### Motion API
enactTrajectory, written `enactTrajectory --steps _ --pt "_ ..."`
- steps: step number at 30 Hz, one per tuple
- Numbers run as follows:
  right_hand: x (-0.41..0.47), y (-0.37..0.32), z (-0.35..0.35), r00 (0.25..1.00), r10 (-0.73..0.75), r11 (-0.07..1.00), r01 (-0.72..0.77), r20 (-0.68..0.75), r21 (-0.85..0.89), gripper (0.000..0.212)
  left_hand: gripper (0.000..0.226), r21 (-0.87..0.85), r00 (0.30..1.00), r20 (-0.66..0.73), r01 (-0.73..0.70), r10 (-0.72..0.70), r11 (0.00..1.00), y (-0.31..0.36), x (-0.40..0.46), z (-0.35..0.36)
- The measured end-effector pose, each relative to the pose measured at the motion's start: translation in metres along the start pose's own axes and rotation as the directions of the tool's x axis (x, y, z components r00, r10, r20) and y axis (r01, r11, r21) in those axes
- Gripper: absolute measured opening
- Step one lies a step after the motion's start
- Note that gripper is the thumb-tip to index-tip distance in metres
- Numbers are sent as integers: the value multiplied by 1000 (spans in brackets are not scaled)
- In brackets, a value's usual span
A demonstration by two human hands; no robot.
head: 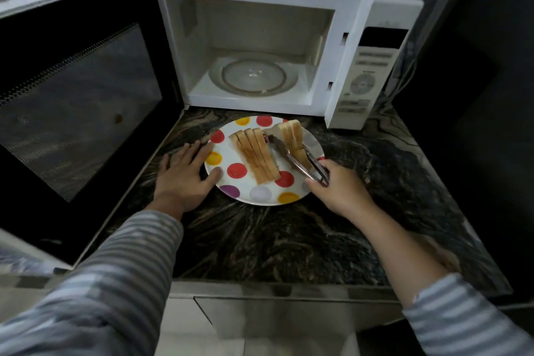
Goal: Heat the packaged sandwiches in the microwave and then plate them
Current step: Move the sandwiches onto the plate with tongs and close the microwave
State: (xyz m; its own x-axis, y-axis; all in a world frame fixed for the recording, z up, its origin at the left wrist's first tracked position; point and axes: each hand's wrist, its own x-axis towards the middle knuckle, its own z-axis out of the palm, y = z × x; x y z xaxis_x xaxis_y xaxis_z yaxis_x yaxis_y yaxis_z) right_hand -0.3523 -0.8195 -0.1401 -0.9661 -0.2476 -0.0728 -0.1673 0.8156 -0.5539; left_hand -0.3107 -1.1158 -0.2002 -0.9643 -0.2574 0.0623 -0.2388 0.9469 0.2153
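A white plate with coloured dots [245, 193] lies on the dark marbled counter in front of the microwave [372, 17]. One toasted sandwich [255, 156] lies flat on the plate. A second sandwich [291, 134] stands tilted at the plate's far right, clamped between metal tongs [300, 160]. My right hand [338, 188] grips the tongs' handles. My left hand [185, 173] rests flat on the counter with fingers spread, its thumb touching the plate's left rim.
The microwave door [78, 89] hangs wide open at the left, over the counter. The cavity holds only the glass turntable [254, 76]. The control panel [364, 78] is at the right. The counter's front edge [274, 283] is near me. Dark wall at right.
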Motion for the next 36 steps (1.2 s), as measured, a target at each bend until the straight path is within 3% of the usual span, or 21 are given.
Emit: enactTrajectory --steps 5,12,18,22,25,29,33,36 --pt "-2 -4 -6 999 42 998 -41 22 -45 52 90 -9 1000 8 -7 7 1000 -1 1 0" --pt "-38 -7 -49 994 107 985 -104 14 -139 44 89 -54 1000 -4 -16 16 998 -2 -1 -3" --pt "-70 -23 -91 999 51 990 -50 6 -136 36 92 -256 997 -30 63 -74 964 24 -14 -24" --pt "-78 -41 -109 998 -67 988 69 21 -138 29 103 -239 963 -230 -194 139 951 68 -32 -65" --pt "-81 -50 -114 980 -109 982 132 169 -132 20 101 -111 868 -372 -393 328 913 97 -53 -88" --pt "-90 -55 -115 893 -146 951 246 426 -188 18 86 68 848 -183 -494 497 867 120 -93 -92" --pt "-101 -56 -107 818 -133 939 285 560 -193 4 44 -39 878 -80 -476 473 878 117 -127 -69" --pt "-107 -52 -93 787 -116 938 287 605 -194 20 38 -96 909 -67 -415 410 905 112 -151 -57"
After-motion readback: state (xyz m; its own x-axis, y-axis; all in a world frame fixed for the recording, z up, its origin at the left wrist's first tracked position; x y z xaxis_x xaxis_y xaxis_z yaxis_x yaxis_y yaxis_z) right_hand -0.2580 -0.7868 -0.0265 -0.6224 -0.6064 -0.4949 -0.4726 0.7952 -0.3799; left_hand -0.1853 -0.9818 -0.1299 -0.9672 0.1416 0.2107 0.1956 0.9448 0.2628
